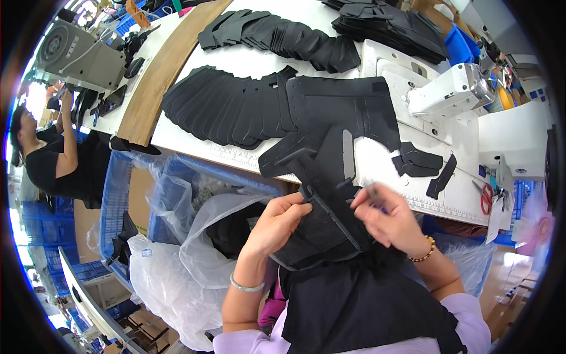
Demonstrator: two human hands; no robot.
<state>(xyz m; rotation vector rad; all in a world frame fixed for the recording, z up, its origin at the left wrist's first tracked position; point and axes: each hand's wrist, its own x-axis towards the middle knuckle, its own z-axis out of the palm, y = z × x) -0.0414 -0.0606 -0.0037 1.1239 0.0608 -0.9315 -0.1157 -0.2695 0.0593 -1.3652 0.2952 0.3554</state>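
Observation:
A dark black sewn panel (330, 219) with a raised grey seam strip lies over my lap and the table's front edge. My left hand (282, 223) pinches its upper left edge between thumb and fingers. At the panel's right side my right hand (389, 219) hovers with bent fingers apart, slightly blurred; nothing shows in it. Just beyond, more black cut pieces (324, 152) overlap on the table, one bearing a narrow grey strip (348, 156). A large stitched black panel (339, 103) lies behind them.
Fanned black pieces (227, 106) and another row (283, 38) cover the white table. A white sewing machine (451, 91) stands right, near small black scraps (418, 159) and red scissors (486, 199). Blue crates (118, 189) with clear plastic bags (171, 283) stand left; another person (56, 153) works beyond.

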